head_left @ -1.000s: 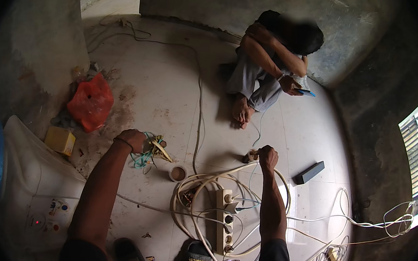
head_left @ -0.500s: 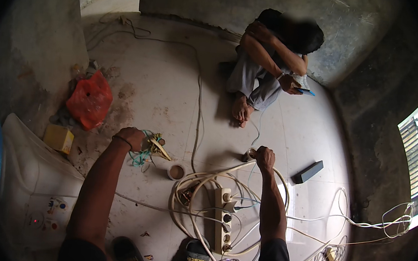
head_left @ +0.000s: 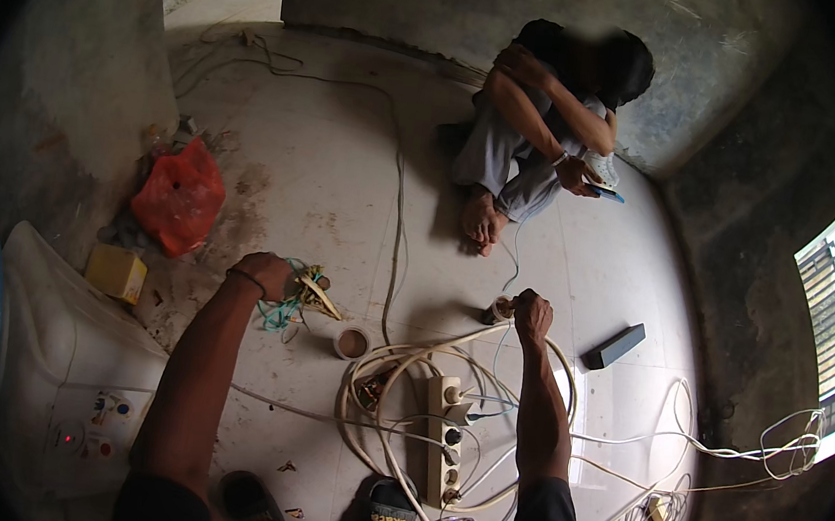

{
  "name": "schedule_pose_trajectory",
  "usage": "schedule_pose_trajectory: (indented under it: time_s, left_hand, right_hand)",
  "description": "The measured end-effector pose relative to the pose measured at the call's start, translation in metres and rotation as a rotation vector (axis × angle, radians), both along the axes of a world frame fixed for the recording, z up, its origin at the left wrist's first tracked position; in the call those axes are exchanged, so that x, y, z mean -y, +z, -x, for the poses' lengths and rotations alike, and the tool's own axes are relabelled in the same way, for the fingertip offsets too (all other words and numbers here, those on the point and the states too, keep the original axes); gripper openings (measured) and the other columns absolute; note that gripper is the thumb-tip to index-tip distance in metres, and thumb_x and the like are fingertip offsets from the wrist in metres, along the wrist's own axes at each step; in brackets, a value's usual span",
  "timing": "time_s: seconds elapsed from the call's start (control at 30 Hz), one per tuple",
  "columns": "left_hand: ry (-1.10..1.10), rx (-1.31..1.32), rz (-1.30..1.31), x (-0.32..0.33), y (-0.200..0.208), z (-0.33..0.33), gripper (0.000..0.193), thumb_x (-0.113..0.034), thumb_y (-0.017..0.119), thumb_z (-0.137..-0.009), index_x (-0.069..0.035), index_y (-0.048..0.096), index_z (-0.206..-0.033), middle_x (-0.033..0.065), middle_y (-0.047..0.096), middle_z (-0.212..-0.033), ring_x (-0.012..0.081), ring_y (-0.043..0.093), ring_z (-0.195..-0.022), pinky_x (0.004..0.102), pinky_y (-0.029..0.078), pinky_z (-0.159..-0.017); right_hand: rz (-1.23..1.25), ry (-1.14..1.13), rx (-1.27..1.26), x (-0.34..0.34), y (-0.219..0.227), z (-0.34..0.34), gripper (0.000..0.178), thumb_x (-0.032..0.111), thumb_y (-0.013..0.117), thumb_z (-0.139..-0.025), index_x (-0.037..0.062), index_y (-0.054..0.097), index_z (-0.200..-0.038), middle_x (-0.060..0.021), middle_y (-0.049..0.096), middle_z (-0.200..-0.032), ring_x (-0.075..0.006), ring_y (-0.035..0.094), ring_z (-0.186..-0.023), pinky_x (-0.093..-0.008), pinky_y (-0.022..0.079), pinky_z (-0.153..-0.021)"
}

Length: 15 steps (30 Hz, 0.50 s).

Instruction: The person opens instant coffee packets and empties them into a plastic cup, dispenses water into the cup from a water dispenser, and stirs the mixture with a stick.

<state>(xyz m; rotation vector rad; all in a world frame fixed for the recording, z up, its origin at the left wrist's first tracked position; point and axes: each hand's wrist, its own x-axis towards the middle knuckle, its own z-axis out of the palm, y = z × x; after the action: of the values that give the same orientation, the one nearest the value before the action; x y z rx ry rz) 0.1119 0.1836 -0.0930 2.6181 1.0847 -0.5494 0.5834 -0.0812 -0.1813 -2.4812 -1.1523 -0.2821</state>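
Note:
My left hand (head_left: 267, 276) is closed in a fist, with a dark band at its wrist. Against its fingers lies a tangle of teal string (head_left: 277, 315) beside a small heap of yellowish strips (head_left: 318, 292); whatever the fist holds is hidden. A cup of brown drink (head_left: 351, 343) stands just right of the heap. My right hand (head_left: 533, 315) is closed too, its back facing up, right beside a small dark cup (head_left: 499, 311). Whether the fingers grip the cup or something else does not show.
Thick cream cable loops (head_left: 351, 425) surround a power strip (head_left: 443, 439) with several plugs. A seated person (head_left: 541, 122) holds a phone (head_left: 605, 192). A black box (head_left: 614, 346) lies at right. A red plastic bag (head_left: 180, 200), yellow box (head_left: 117, 274) and white appliance (head_left: 77, 348) are at left.
My hands stay almost in place. The seated person's phone hand has lowered slightly, and the view has shifted a little.

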Motion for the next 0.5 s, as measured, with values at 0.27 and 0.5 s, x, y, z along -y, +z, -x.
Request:
schedule_pose_trajectory:
  time_s: [0.27, 0.5]
  left_hand:
    - [0.004, -0.012, 0.018, 0.000, -0.002, 0.004, 0.035, -0.016, 0.069, -0.074, -0.004, 0.070, -0.107, 0.0174, 0.069, -0.110, 0.0315, 0.066, -0.104, 0.0424, 0.055, -0.089]
    - [0.055, -0.119, 0.060, -0.009, -0.016, 0.012, 0.055, -0.023, 0.072, -0.073, -0.011, 0.062, -0.126, 0.0145, 0.065, -0.121, 0.0300, 0.061, -0.115, 0.0409, 0.050, -0.097]
  right_hand:
    - [0.066, -0.039, -0.036, -0.007, 0.008, 0.010, 0.020, 0.025, 0.072, -0.079, 0.0056, 0.072, -0.077, -0.0174, 0.070, -0.074, -0.0361, 0.069, -0.070, -0.0446, 0.053, -0.064]
    - [0.077, 0.032, -0.150, -0.006, 0.022, 0.015, 0.020, 0.024, 0.071, -0.079, 0.0051, 0.071, -0.072, -0.0180, 0.069, -0.073, -0.0354, 0.069, -0.069, -0.0444, 0.054, -0.064]
